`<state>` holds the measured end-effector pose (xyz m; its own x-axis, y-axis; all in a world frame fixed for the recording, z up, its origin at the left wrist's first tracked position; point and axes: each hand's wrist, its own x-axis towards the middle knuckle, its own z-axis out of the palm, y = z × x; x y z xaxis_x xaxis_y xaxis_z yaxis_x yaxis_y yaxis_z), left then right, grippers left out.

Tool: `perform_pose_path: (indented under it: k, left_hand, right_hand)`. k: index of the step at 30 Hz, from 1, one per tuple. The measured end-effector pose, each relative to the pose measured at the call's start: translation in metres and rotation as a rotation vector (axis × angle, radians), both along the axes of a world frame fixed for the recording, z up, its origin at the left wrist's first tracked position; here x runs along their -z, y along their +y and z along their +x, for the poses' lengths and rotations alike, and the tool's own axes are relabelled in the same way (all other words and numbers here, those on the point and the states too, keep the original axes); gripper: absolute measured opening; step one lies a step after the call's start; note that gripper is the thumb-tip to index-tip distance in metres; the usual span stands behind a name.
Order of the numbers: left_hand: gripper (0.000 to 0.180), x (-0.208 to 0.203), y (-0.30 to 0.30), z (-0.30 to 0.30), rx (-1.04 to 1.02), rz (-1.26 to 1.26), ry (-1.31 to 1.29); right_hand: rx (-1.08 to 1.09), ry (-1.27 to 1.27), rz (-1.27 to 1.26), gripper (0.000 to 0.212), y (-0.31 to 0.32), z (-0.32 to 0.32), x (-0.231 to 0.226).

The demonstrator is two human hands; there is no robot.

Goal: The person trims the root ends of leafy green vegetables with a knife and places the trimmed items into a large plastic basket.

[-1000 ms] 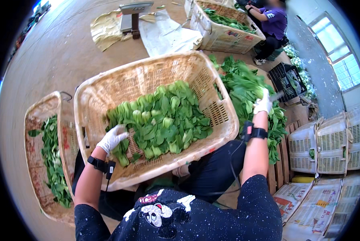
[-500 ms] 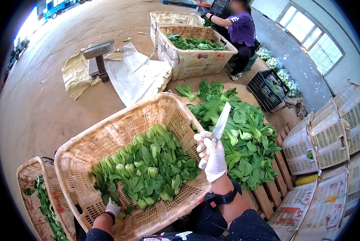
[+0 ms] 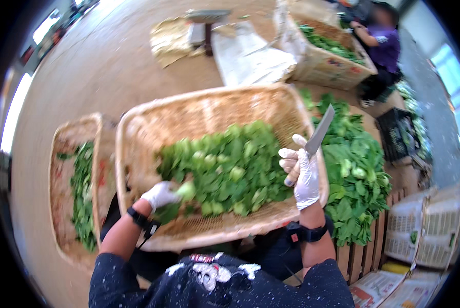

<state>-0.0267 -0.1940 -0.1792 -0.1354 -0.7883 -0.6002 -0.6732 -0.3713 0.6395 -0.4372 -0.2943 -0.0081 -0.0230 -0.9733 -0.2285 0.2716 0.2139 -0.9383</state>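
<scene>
Head view: basket of greens, knife in right hand.
Left hand pinches one leafy vegetable inside the basket, near its left end. Right hand grips the knife by the basket's right side, blade up, some fingers part-spread. Loose leafy pile just right; second basket left.

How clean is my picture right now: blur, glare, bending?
Head view: greens in the big crate look soft and smeared, the knife crisper; head view: bright strip at far left blown out, window washed out; head view: edges bow toward the black rim.
</scene>
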Motion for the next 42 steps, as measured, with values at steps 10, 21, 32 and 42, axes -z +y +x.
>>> perform_pose_path:
  k: [10,21,32,42]
  left_hand:
    - [0.067,-0.133,0.053,-0.131,-0.300,-0.574,0.801]
    - [0.051,-0.141,0.075,-0.120,-0.428,-0.641,0.594]
    - [0.060,-0.158,0.119,-0.082,-0.588,-0.508,0.810]
    - [0.064,-0.209,0.224,-0.010,-0.917,-0.908,0.625]
  right_hand:
    - [-0.607,-0.015,-0.197,0.051,0.081,0.101,0.028]
    - [-0.494,0.859,-1.211,0.042,0.078,0.104,0.013]
    - [-0.738,0.853,-1.487,0.030,0.085,0.163,-0.011]
    - [-0.908,0.568,-1.772,0.023,0.132,0.312,-0.061]
